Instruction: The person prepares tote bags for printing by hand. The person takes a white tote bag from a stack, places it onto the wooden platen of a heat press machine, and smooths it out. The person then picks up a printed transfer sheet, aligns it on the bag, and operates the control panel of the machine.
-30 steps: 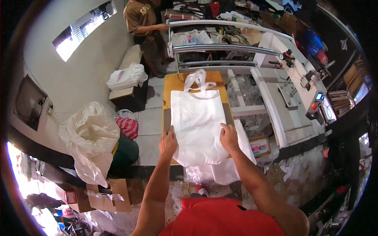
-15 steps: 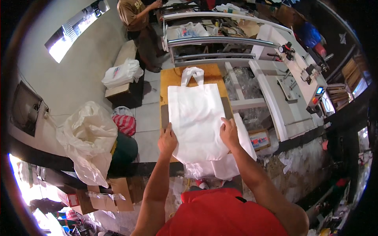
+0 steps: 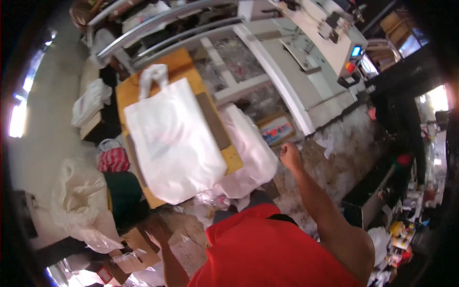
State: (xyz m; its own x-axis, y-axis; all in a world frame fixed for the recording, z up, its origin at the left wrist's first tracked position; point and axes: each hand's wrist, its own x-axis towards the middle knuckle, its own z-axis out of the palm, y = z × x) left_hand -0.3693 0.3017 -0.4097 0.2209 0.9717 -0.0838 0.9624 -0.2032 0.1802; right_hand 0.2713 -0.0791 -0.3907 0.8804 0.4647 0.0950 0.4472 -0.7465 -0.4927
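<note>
Honestly, from where I stand the nearest worry is the left hand (image 3: pixel 157 234), low off the near left side of the board (image 3: pixel 179 67), by an open carton (image 3: pixel 131 258). It is blurred, and I cannot tell whether its grip is loose or closed on something; a careless swing could snag the carton. The right hand (image 3: pixel 289 155), out to the right of the board, has its grip curled in like a small fist, nothing visible inside.

Along the board's right edge droops a white cloth (image 3: pixel 251 153), its lower end close to the bottom of the bag (image 3: pixel 174 138). If a forearm hooked that cloth, it might drag the bag along. The bag lies on the board, handles toward the far end, bottom poking past the near edge. Neither hand steadies it, so a bump on that overhang could skew it across the grey pad (image 3: pixel 213 122) showing beneath. Its fabric looks soft and rippled; any pressure could set creases.

Beyond the board's right side stands the press (image 3: pixel 334 50), its screen (image 3: pixel 356 51) lit. Past the far end run rails (image 3: pixel 131 38), a co-worker (image 3: pixel 81 16) close by; a shove there might jolt the board, if they are joined, which I cannot make out.
</note>
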